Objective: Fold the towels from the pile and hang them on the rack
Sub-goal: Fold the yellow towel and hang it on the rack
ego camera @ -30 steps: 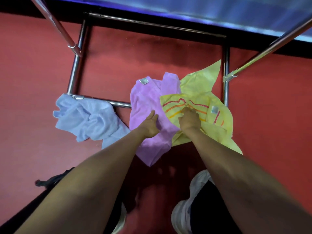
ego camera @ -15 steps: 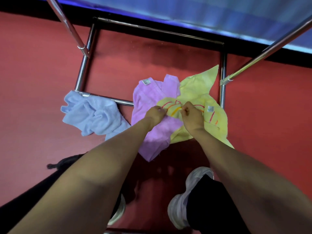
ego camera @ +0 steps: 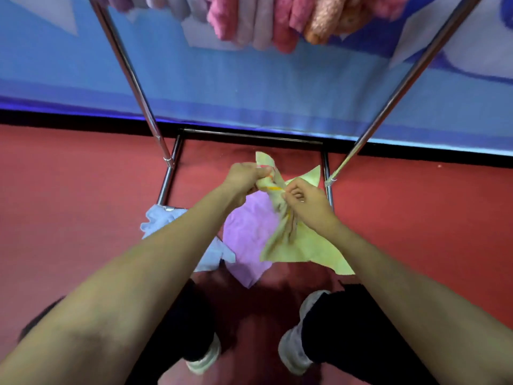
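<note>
Lying at the far left, the blue towel (ego camera: 158, 220) stays crumpled on the red floor (ego camera: 69, 204) by the base bar of the rack (ego camera: 127, 70), untouched. Next to it, the left hand (ego camera: 241, 177) has come up off the pile, and its grip is now closed around a bunched upper corner of the yellow towel (ego camera: 305, 245). Below the hands, the purple towel (ego camera: 244, 232) remains flat on the floor, no longer pinned by a palm.

A second ago the yellow towel lay spread over the purple one. Now it hangs gathered between both hands, though its lower edge may still brush the floor; motion blur makes that hard to tell. The right hand (ego camera: 308, 200) pinches the cloth just beside the left, its grip closed on a fold.

The view has tilted up, showing hung towels (ego camera: 277, 23) along the top of the rack. So the pick-up seems done. Finding two corners and shaking the yellow towel flat looks like the next need before any fold.
</note>
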The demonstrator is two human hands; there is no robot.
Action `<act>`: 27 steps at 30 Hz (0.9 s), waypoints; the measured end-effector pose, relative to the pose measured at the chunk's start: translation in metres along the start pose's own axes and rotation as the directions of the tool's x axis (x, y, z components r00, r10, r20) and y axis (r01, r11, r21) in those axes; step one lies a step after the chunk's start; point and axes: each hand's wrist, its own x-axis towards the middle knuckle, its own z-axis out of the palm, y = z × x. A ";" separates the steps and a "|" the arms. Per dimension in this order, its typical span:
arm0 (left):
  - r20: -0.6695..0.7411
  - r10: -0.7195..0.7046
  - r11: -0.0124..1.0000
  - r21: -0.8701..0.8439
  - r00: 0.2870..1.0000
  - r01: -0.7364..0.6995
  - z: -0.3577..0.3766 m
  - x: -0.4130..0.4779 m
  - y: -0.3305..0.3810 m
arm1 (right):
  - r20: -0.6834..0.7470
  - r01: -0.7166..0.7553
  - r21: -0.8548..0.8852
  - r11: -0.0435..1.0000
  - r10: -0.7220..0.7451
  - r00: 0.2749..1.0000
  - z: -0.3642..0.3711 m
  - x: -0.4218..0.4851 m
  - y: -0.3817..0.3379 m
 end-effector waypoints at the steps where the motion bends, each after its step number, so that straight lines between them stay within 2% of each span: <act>1: 0.005 0.059 0.998 0.033 0.998 -0.059 -0.001 -0.013 0.012 | 0.000 0.024 0.014 1.000 -0.024 1.000 -0.005 -0.004 -0.011; 5: 0.052 0.288 0.938 0.187 0.956 -0.292 0.000 -0.062 0.044 | 0.020 0.068 0.076 0.995 -0.069 0.997 -0.019 -0.018 -0.045; 9: 0.097 0.431 0.845 0.306 0.897 -0.439 -0.006 -0.100 0.059 | -0.117 0.131 0.144 0.981 -0.114 0.986 -0.032 -0.034 -0.068; 14: 0.189 0.476 0.777 0.366 0.859 -0.512 -0.012 -0.119 0.055 | 0.062 0.239 -0.039 0.970 -0.236 0.970 -0.045 -0.043 -0.079; 21: 0.272 0.499 0.786 0.257 0.823 -0.561 -0.013 -0.125 0.066 | 0.130 0.224 0.176 0.959 -0.248 0.960 -0.047 -0.039 -0.093; 24: 0.273 0.475 0.797 0.271 0.837 -0.540 -0.015 -0.122 0.064 | 0.157 0.193 0.167 0.967 -0.219 0.963 -0.045 -0.035 -0.092; 27: 0.229 0.446 0.806 0.317 0.865 -0.500 -0.017 -0.120 0.058 | 0.111 0.203 0.145 0.968 -0.220 0.969 -0.044 -0.035 -0.092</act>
